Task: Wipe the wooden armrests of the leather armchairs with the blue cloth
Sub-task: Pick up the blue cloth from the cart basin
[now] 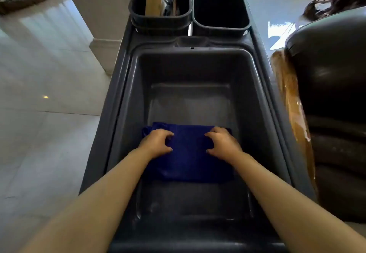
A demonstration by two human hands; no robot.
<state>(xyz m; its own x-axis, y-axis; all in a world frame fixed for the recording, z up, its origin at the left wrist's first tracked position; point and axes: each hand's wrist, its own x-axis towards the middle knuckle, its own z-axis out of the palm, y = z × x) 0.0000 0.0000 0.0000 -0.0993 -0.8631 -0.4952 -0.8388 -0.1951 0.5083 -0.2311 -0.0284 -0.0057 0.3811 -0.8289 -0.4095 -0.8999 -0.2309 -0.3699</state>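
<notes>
Head view: left hand [156,143] and right hand [223,144] grip-pinch the flat, folded blue cloth [189,159].

cloth: blue cloth [188,157] lies flat on the bottom of the grey tub [126,102]
left hand [156,143]: on the cloth's left part, fingers curled
right hand [223,144]: on its right part, fingers curled
far: two dark bins [219,25]
right: leather armchair [332,86] with wooden armrest [287,86]
</notes>
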